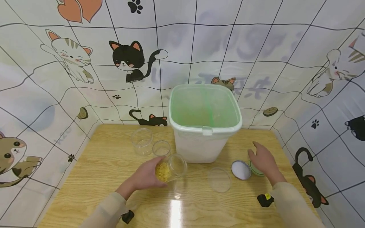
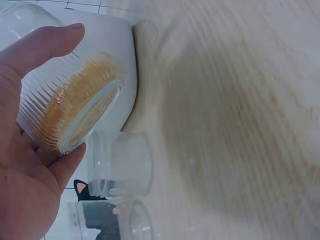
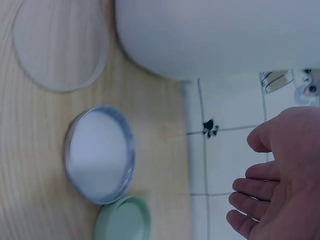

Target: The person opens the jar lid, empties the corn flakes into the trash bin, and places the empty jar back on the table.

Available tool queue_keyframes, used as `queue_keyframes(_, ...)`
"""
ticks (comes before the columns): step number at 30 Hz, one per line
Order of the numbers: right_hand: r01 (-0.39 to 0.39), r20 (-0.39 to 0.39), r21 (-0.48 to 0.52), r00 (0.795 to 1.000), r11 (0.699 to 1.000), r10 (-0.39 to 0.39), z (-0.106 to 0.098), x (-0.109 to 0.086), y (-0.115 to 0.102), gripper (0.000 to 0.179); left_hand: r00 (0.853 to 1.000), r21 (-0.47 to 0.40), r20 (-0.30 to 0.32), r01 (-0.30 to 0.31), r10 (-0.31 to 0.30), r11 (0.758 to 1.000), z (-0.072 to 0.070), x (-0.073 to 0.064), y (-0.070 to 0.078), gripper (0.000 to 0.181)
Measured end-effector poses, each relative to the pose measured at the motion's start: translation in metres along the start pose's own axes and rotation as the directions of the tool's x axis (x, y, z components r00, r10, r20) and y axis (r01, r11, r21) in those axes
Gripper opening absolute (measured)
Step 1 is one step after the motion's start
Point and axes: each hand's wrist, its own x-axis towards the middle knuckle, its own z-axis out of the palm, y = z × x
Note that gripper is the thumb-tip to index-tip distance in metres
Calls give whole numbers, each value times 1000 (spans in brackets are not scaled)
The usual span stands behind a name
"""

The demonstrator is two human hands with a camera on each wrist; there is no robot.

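A clear ribbed jar [image 2: 75,95] with small yellow pieces [image 1: 163,172] at its bottom is in my left hand [image 1: 148,174]. Thumb and fingers curl round its sides, and it leans with its mouth to the right, in front of the white bin. My right hand [image 1: 263,161] holds nothing; its fingers are relaxed, over the right part of the table. Below that hand lies a green lid [image 3: 126,222], partly covered in the head view. A silver-rimmed lid [image 1: 240,170] with a white inside touches it. Farther left lies a clear round lid [image 1: 219,180].
A tall white bin [image 1: 199,145] with a greenish see-through lid stands at the middle back. Left of it are a larger clear jar [image 1: 142,142] and a smaller clear jar [image 1: 161,148]. A cat-patterned tiled wall covering [image 1: 182,47] surrounds the wooden table [image 1: 99,164].
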Motion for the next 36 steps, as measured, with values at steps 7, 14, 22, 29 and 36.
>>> queue_keyframes(7, 114, -107, 5, 988, 993, -113, -23, 3, -35, 58, 1000, 26, -30, 3, -3, 1000, -17, 0, -3, 100)
queue_keyframes(14, 173, -141, 28, 976, 984, -168, -54, 2, -69, 57, 998, 42, -67, 16, -14, 999, -38, 0, -3, 104)
queue_keyframes(22, 231, -165, 18, 960, 973, -225, -79, -2, -96, 57, 995, 90, -96, 33, -25, 995, -67, 0, -2, 105)
queue_keyframes(29, 239, -185, 29, 955, 970, -230, -89, -4, -109, 61, 991, 99, -125, 65, -53, 993, -91, 6, -8, 106)
queue_keyframes(36, 255, -156, 77, 958, 964, -241, -94, -5, -114, 63, 989, 96, -138, 59, -46, 994, -112, 14, -7, 103)
